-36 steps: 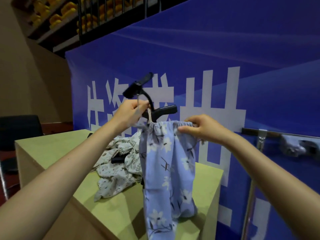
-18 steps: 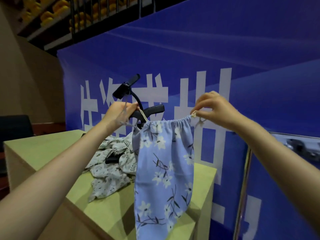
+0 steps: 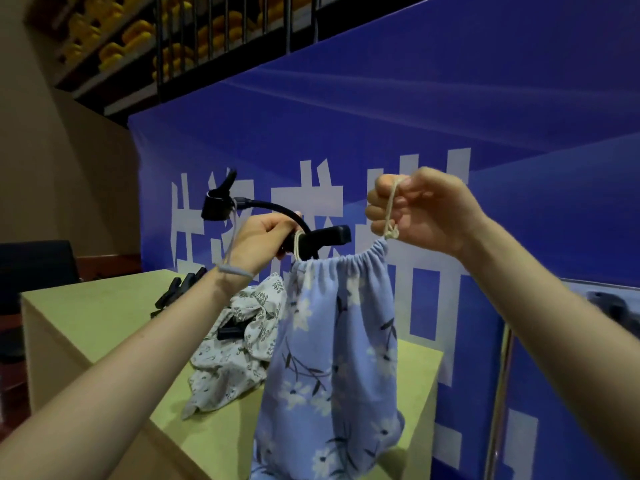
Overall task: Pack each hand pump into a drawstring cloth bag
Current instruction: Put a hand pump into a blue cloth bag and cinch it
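One pump is most of the way into its bag, and the closing step looks under way. The left hand [image 3: 258,242] is curled round the black hand pump [image 3: 322,236] at the mouth of the blue floral drawstring bag [image 3: 332,348], which hangs in the air above the front of the pale green table [image 3: 86,306]; the pump's handle and its flexible hose [image 3: 273,207] with the black nozzle head [image 3: 216,204] stand out above the gathered mouth, so the lower body appears to be inside the cloth, though it cannot be seen. The right hand [image 3: 420,211] pinches the cream drawstring cord [image 3: 391,216] just above its knot and holds it up at the far corner of the mouth, which is already puckered between the two hands. Judging from that, what remains for this pump is to tuck in the hose and handle and cinch the mouth shut. More work looks to be left beyond it: a heap of white leaf-print cloth bags [image 3: 235,355] lies on the table behind the hanging one, with a dark part showing among its folds, and further black pump parts [image 3: 180,289] lie near the table's back edge, apparently unpacked.
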Motion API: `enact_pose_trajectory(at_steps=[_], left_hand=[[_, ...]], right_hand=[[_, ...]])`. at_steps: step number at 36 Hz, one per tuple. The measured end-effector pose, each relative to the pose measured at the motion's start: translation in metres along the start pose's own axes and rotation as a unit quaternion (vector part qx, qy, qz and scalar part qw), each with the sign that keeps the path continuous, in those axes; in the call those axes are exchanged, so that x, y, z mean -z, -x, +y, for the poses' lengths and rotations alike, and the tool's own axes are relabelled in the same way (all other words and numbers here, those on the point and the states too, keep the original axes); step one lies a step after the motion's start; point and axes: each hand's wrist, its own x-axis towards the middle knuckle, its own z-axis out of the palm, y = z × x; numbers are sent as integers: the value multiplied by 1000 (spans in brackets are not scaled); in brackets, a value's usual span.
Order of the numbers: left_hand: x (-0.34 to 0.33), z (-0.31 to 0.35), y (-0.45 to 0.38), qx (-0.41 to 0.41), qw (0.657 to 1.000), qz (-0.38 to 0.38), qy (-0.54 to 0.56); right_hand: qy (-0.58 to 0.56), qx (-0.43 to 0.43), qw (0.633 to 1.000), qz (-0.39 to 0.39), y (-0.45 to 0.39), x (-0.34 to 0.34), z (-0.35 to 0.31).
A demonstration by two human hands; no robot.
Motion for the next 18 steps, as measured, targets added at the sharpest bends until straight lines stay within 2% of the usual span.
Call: enact_pose_trajectory(at_steps=[2,4,6,8,9,12,14,18], left_hand=[[-5,3,2,-10,1000,-1,2],[-8,6,4,-25,1000,1,-1],[-11,8,6,-40,999,-5,-1],[-15,10,8,-47,999,-17,8],[-16,10,8,-49,999,-20,9],[-17,9,7,-57,998,-29,-1],[-16,6,7,-58,997,-37,-21],[-18,-5,5,-58,997,-10,-50]], right_hand=[[28,8,999,30,-3,-1,3],[100,31,988,112,-7,-2,9],[231,58,947,217,-14,-2,22],[327,73,898,284,-20,-6,39],[325,74,895,297,-22,-7,49],[177,43,932,314,-25,-10,66],[117,17,943,311,-28,-7,69],[92,-49,949,297,-35,-8,69]])
